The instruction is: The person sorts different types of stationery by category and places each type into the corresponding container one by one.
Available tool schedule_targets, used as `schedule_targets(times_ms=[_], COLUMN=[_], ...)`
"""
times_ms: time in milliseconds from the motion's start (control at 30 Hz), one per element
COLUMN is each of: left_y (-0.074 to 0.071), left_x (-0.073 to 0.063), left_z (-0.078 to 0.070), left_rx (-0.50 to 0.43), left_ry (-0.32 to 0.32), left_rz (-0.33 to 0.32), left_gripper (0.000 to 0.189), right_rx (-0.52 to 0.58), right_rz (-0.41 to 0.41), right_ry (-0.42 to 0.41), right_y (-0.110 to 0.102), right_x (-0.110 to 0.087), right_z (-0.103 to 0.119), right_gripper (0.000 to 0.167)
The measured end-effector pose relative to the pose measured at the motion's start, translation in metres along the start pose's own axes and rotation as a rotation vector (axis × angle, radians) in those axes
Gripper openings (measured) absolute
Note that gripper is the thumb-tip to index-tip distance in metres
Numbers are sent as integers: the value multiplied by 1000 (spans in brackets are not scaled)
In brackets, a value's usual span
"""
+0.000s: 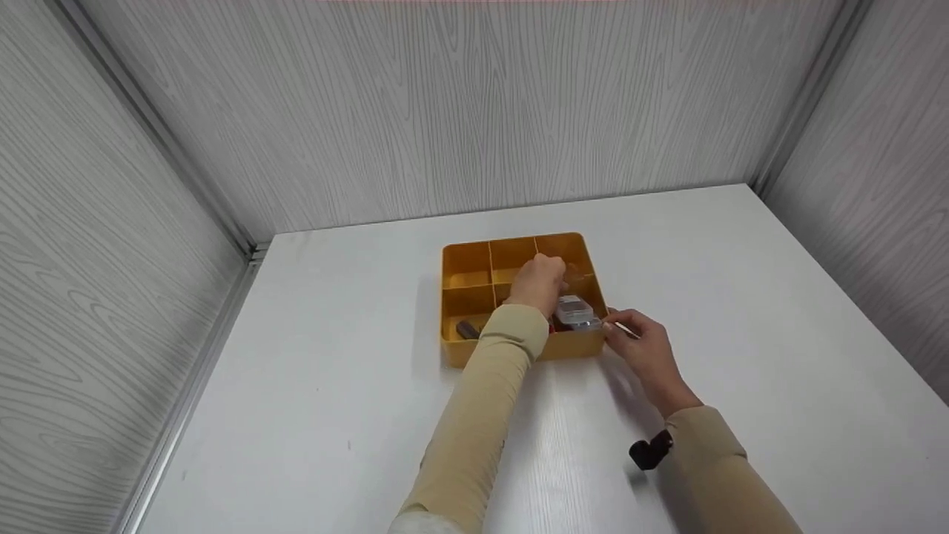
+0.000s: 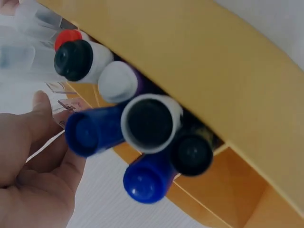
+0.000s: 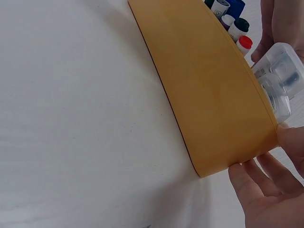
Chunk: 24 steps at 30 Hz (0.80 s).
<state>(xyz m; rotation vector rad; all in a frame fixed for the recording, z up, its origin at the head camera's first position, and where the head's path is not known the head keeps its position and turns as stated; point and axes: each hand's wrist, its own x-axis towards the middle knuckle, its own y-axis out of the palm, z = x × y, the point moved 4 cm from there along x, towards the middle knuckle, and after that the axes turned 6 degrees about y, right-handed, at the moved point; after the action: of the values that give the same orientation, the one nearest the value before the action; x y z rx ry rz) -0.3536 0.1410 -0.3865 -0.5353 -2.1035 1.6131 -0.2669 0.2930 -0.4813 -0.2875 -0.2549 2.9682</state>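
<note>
A yellow divided organizer box (image 1: pixel 467 352) sits on the white table. My left hand (image 1: pixel 537 283) reaches over its middle. In the left wrist view, the thumb and fingers of that hand pinch a small clear packet with pink print (image 2: pixel 72 105), partly hidden. At the near right corner, my right hand (image 1: pixel 643 348) grips the box, thumb at the rim and fingers against the outer wall. Just inside that corner are clear plastic cases (image 3: pixel 280 71). Several markers stand in the near middle compartment, among them a blue-capped marker (image 2: pixel 147 183) and a red-capped one (image 3: pixel 244 43).
A dark grey object (image 1: pixel 467 329) lies in the near left compartment. Around the box spreads the white tabletop (image 1: pixel 334 386), with grey wood-grain panels (image 1: pixel 474 111) behind and on both sides. A black wrist camera (image 1: pixel 650 450) hangs by the right sleeve.
</note>
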Motion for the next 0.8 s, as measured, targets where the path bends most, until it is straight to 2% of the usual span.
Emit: schedule_targets(times_ms=[167,433,633,800], left_y=[4,7,5,-2], left_x=[-3,-12,-23,-38], left_z=[3,14,26,39], left_rx=[6,4,-6,-107], left_ry=[24,71,79,61], left_rz=[25,67,43,-11], left_gripper=[19,22,27,37], right_rx=[25,7,24,17], right_rz=[-1,1,13,9], right_ry=[11,16,-1,-4], right_y=[2,3,2,-1], right_x=[0,1,3,4], right_z=[1,2,1,0], right_gripper=[22,23,23,23])
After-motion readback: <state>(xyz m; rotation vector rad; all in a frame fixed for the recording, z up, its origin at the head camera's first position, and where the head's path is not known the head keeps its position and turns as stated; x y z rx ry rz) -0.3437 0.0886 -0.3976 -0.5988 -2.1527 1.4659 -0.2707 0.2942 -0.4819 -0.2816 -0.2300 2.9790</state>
